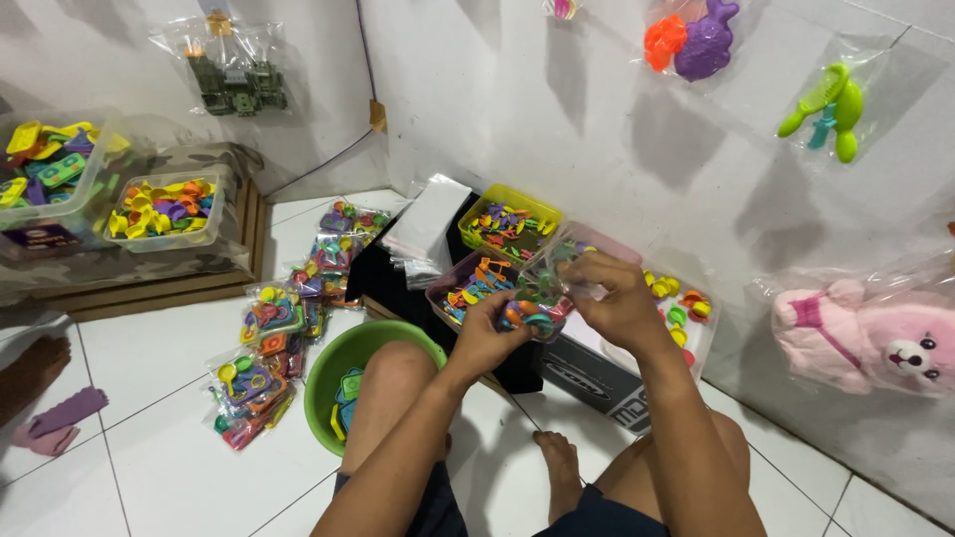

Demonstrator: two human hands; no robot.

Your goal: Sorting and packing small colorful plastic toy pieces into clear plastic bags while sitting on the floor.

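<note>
- Two bare hands meet above the trays, both closed on one clear plastic bag (553,288) stuffed with small coloured toy pieces.
- Left hand (489,333): fingers curled narrow, pinching the bag's lower end from below.
- Right hand (617,298): fingers bent over the bag's upper edge, gripping it from the right.
- Bag position: held in the air, just over a pink tray (460,288) of toys; a yellow tray (509,221) sits behind that one.
- Green bowl (343,373) on the tiled floor beside the left knee, holding a few pieces.
- Filled bags (267,348) lie in a row on the floor, left of the bowl.
</note>
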